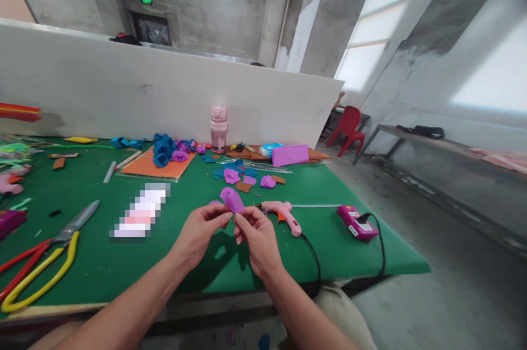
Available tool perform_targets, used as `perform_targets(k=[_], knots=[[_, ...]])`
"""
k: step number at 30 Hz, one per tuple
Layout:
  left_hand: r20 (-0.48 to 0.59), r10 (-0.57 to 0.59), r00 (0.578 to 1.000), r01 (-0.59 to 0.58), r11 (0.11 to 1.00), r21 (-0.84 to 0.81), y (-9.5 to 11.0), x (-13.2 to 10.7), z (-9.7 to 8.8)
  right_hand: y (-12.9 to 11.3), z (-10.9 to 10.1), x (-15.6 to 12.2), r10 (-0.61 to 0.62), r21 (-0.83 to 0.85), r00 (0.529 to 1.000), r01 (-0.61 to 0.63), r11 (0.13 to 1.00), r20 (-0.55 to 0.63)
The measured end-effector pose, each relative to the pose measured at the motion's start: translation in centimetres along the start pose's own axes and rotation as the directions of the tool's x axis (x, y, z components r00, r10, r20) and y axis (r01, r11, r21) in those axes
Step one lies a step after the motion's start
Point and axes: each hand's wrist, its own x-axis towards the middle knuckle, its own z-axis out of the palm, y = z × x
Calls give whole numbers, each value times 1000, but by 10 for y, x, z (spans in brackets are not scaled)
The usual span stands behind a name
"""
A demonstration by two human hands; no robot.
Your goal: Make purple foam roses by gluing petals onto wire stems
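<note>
Both hands meet over the near middle of the green table, pinching a small curled purple paper flower [231, 199] from below. My left hand [201, 232] has thumb and forefinger closed on its left side. On the other side, my right hand [258, 234] grips its base, fingers curled. Close beyond the right hand lies a pink glue gun [284, 212] with a clear glue stick behind it. Loose purple petals [231, 176] and blue pieces [234, 166] are scattered past the hands. Finished blue flowers [162, 151] and purple flowers [180, 151] rest on an orange sheet [156, 166].
Large scissors [68, 237] with red and yellow handles lie at left. A purple power strip [357, 222] sits near the right edge, its black cord hanging down. A pink bottle [218, 129] stands before the white partition [164, 86]. A red chair [348, 127] is beyond.
</note>
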Motion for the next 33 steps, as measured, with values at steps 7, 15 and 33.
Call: perform_targets(k=[7,15,33], knots=[[61,-25,998,27,999,-38,0,1,-2,0,0,-1,27,-14,999,-27,1000,24],[-12,5,1000,-5,999,-39,-5,1,1,-1,1,-2,23,1,999,-23,1000,-24],[-56,-16,998,12,998,-69,-5,-4,13,-4,2,-2,95,99,991,-86,991,-90]])
